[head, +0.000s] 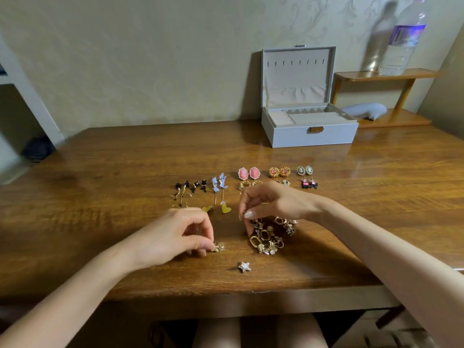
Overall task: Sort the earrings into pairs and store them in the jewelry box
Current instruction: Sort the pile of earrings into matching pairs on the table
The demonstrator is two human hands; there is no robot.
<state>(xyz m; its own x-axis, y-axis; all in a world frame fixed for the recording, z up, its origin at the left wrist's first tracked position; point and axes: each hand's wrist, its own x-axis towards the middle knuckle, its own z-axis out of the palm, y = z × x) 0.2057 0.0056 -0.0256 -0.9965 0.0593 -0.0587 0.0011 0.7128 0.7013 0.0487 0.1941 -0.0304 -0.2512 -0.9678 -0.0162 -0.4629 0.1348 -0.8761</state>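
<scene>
A wooden tabletop point(100, 172) is seen across the whole middle of the frame. A grey jewelry box point(308, 134) is placed at upper right on the tabletop, with its lid raised upright and its divided tray exposed; no earrings can be made out inside it. A wooden shelf point(386, 74) is set in the upper right corner, and a water bottle point(404, 41) is stood on it.

The left hand point(175, 232) is positioned at lower centre, low over the tabletop. Its grip is closed to a pinch of thumb and fingertips, and a small gold earring point(219, 246) is held in it, just beside the wood.

The right hand point(271, 204) is held at centre, above the left edge of a pile of unsorted earrings point(268, 237). Its fingers are curled and the thumb is drawn to the fingertips. A tiny dark piece is seen there, but whether it is gripped cannot be told.

Sorted pairs are laid in rows above the hands: black earrings point(190, 187) at left, blue flower earrings point(218, 184), pink oval earrings point(249, 173), gold round earrings point(279, 172) and cameo earrings point(304, 170) at right. A yellow heart earring point(226, 209) is placed between the hands. A star earring point(244, 267) is left alone below the pile.
</scene>
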